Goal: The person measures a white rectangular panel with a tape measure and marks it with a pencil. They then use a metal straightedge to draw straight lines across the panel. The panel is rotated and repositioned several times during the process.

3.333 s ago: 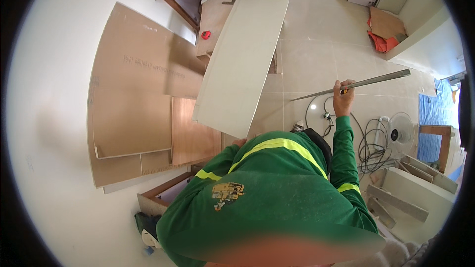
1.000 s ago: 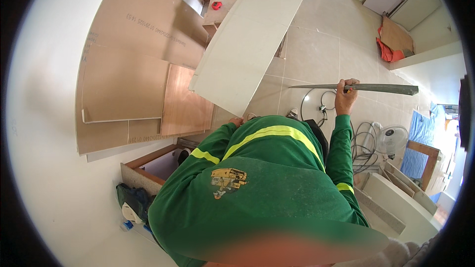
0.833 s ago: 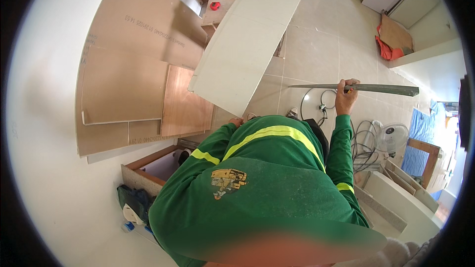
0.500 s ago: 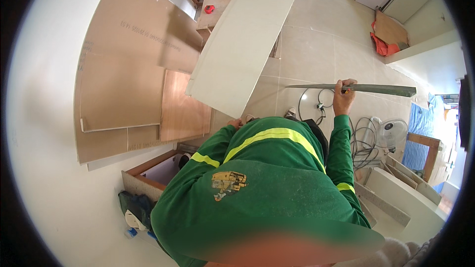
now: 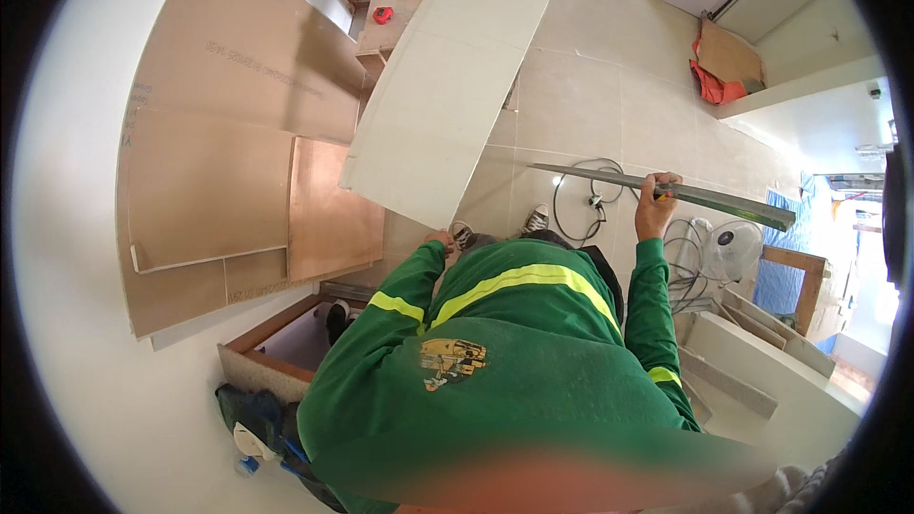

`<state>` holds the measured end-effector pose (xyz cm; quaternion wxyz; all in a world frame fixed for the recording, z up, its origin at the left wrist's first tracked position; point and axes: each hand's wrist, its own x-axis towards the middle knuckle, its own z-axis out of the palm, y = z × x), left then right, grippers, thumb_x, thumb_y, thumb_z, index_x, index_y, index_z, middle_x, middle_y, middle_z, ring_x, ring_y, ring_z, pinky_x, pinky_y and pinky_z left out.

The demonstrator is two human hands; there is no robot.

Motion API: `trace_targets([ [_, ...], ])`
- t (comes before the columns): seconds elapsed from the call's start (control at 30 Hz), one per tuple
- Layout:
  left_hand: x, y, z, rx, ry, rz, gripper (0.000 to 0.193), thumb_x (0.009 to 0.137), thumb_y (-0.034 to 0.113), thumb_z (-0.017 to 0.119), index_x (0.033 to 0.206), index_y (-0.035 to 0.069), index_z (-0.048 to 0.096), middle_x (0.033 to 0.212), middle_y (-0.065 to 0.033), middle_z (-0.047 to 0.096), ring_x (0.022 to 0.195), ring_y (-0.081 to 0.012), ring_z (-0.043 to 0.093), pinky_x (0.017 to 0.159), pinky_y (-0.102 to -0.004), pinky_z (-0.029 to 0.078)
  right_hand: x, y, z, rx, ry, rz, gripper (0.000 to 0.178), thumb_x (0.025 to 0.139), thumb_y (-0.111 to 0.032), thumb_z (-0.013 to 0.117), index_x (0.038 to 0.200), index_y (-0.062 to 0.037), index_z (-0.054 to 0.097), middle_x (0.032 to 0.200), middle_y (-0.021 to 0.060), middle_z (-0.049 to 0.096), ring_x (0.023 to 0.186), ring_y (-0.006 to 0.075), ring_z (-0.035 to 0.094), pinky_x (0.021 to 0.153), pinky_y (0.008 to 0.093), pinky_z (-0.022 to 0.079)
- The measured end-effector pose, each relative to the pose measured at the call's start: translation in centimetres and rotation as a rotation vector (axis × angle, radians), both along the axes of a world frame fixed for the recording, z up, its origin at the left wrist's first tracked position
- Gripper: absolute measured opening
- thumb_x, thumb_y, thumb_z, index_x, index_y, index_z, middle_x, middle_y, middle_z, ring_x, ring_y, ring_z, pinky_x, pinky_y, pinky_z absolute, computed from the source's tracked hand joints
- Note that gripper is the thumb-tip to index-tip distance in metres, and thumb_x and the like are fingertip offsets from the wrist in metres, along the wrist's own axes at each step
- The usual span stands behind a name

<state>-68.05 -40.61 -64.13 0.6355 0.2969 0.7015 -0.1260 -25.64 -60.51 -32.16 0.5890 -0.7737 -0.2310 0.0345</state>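
A long, narrow metal straightedge (image 5: 728,205) is gripped in my right hand (image 5: 655,207), out to the right above the floor. Its thin end points left toward the panel. A small spot of yellow and red shows by the fingers; I cannot make out what it is. My left hand (image 5: 440,240) is at the near corner of a long white panel (image 5: 447,86), its fingers closed at the edge and partly hidden by the sleeve. The panel slants away from me, its far part over a light wooden surface.
Brown boards (image 5: 209,171) lean on the left wall, with a reddish wood piece (image 5: 333,209) before them. A red tape measure (image 5: 383,15) lies beyond the panel. Black cable (image 5: 562,219) coils on the floor. A white fan (image 5: 731,249) and board offcuts (image 5: 781,328) stand right.
My right hand and the straightedge have lowered slightly, and the bar tilts more, its right end nearer me. The whole scene shifts left with my view. My left hand stays at the panel's corner.
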Motion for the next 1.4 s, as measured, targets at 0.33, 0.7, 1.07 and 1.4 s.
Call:
trace_targets([
  [0.33, 1.0, 0.8, 1.3, -0.028, -0.03, 0.04, 0.042, 0.108, 0.035, 0.044, 0.114, 0.002, 0.069, 0.109, -0.0149, 0.072, 0.085, -0.0272, 0.071, 0.071, -0.0434, 0.059, -1.2, -1.0, 0.5, -0.083, 0.028, -0.037, 0.017, 0.097, -0.001, 0.06, 0.098, -0.0072, 0.045, 0.102, 0.0074, 0.056, 0.094, 0.0159, 0.053, 0.089, 0.0312, 0.047],
  [0.7, -0.8, 1.8, -1.0, 0.04, -0.234, -0.387, 0.038, 0.105, 0.032, 0.05, 0.117, 0.002, 0.069, 0.115, -0.0144, 0.071, 0.087, -0.027, 0.07, 0.069, -0.043, 0.058, -1.7, -0.7, -0.1, -0.103, -0.045, -0.067, 0.017, 0.097, -0.001, 0.06, 0.096, -0.0074, 0.045, 0.1, 0.0068, 0.054, 0.091, 0.0161, 0.052, 0.09, 0.0311, 0.046],
  [1.07, -1.2, 3.8, 0.7, 0.135, 0.024, -0.43, 0.037, 0.088, 0.034, 0.07, 0.106, 0.002, 0.075, 0.1, -0.0169, 0.077, 0.084, -0.034, 0.074, 0.078, -0.0493, 0.061, -4.8, 1.0, 0.1, -0.058, 0.024, -0.09, 0.015, 0.098, -0.002, 0.058, 0.1, -0.0085, 0.044, 0.099, 0.006, 0.055, 0.09, 0.015, 0.051, 0.088, 0.0314, 0.046],
  [1.4, -1.4, 5.5, 7.4, 0.407, 0.174, -0.883, 0.066, 0.081, 0.052, 0.078, 0.125, 0.003, 0.073, 0.126, -0.0222, 0.072, 0.116, -0.0384, 0.07, 0.099, -0.047, 0.056, -2.1, 3.5, 0.5, -0.068, -0.048, -0.032, 0.012, 0.096, -0.006, 0.058, 0.098, -0.0072, 0.046, 0.091, 0.0059, 0.053, 0.085, 0.0154, 0.05, 0.081, 0.0334, 0.047],
])
